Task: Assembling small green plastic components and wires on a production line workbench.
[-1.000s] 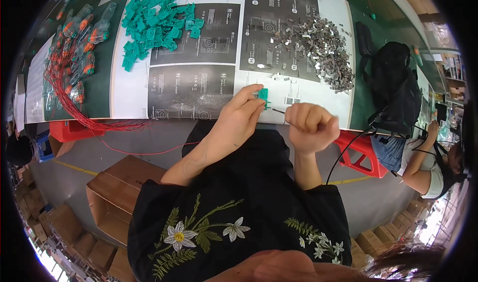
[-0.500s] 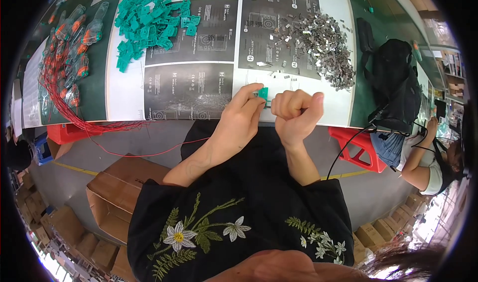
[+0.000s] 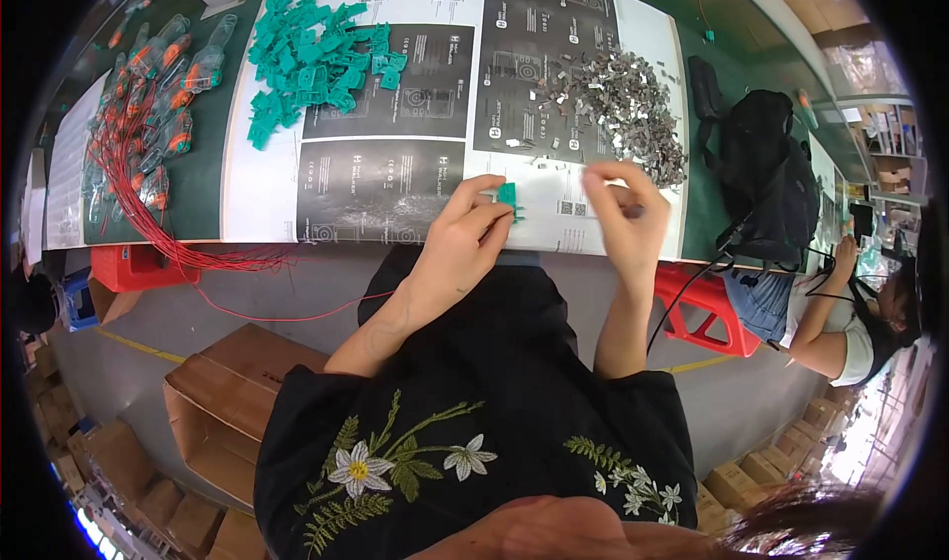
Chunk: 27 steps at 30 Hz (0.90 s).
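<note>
My left hand (image 3: 463, 239) pinches a small green plastic piece (image 3: 507, 195) between thumb and fingertips, just above the near part of the table. To its right, my right hand (image 3: 631, 226) is raised in front of the metal pile, its thumb and forefinger brought together and the other fingers curled. Motion smears those fingertips, and whatever they hold is too small to make out. A heap of small grey metal pieces (image 3: 641, 115) lies beyond this hand. More green plastic pieces (image 3: 321, 66) form a pile at the far left of the printed sheets.
Clear-and-orange parts (image 3: 205, 69) with red wires (image 3: 148, 226) lie at left; one wire trails to my left forearm. A black bag (image 3: 766, 165) sits at right. Below the table are red stools (image 3: 707, 323) and a cardboard box (image 3: 232, 382). Another person (image 3: 840, 333) sits at right.
My right hand has moved right, away from the green piece, and turned from a fist to a pinch. My left hand has shifted slightly left with the green piece still in it.
</note>
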Each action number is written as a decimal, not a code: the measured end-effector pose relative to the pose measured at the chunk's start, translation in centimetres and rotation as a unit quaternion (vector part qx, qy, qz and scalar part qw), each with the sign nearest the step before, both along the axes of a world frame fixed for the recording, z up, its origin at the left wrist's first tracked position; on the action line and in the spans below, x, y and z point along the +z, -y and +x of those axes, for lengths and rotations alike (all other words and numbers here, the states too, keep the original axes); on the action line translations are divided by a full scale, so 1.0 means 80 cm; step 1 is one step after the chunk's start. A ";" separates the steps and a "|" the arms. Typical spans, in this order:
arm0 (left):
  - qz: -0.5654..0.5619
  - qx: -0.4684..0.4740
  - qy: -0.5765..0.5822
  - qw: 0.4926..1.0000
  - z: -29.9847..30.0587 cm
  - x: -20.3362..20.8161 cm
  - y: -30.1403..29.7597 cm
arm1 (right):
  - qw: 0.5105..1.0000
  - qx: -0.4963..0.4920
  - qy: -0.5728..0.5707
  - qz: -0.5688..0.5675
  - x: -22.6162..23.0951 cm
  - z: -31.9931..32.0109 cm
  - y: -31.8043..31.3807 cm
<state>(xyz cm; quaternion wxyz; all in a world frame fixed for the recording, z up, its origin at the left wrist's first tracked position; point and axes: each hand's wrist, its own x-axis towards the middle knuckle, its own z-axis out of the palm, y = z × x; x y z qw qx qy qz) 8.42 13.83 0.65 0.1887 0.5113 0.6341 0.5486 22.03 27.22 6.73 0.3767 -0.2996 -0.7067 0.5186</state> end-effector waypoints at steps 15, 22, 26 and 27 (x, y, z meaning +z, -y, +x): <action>0.000 0.023 0.097 0.995 -0.002 -0.005 0.000 | 0.955 0.019 0.221 0.195 -0.041 -0.011 0.006; 0.026 0.047 -0.058 0.997 0.001 -0.006 -0.001 | 0.957 0.018 0.145 0.252 -0.050 0.000 0.042; 0.026 0.051 -0.060 0.997 0.003 -0.005 -0.003 | 0.956 -0.012 0.146 0.253 -0.056 -0.001 0.045; 0.027 0.051 -0.060 0.997 0.003 -0.004 -0.003 | 0.954 -0.019 0.136 0.267 -0.058 -0.001 0.044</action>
